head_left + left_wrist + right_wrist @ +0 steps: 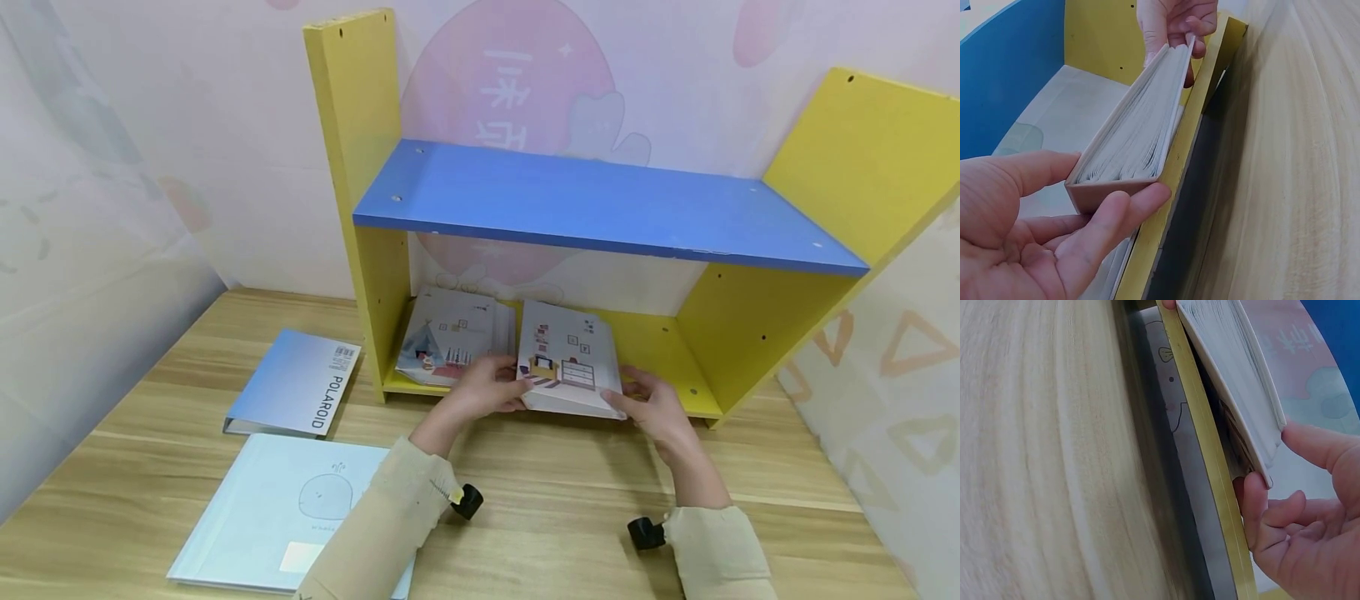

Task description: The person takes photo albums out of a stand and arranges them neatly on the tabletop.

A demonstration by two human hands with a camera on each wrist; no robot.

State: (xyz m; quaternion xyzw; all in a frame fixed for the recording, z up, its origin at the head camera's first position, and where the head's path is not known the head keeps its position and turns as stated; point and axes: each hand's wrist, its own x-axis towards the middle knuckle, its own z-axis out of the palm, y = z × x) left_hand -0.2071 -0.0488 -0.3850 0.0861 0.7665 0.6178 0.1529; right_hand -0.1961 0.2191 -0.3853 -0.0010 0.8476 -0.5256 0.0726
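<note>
A thick photo album (570, 346) with a cartoon room on its pale cover lies tilted at the front of the lower yellow shelf board (660, 333). My left hand (487, 387) grips its left front corner at the spine, thumb above and fingers beneath. At the right front corner, my right hand (660, 408) pinches the covers, thumb on top. The left wrist view shows the album's packed page edges (1132, 125) between both hands. Left of it, other albums (453, 329) lie on the same board, the top one with a tent picture.
A blue upper shelf board (600, 204) spans the yellow side panels (375, 308) above the hands. On the wooden table (555, 517), a blue POLAROID binder (296, 383) and a large pale-blue album (277, 500) lie at left, the latter partly under my left sleeve.
</note>
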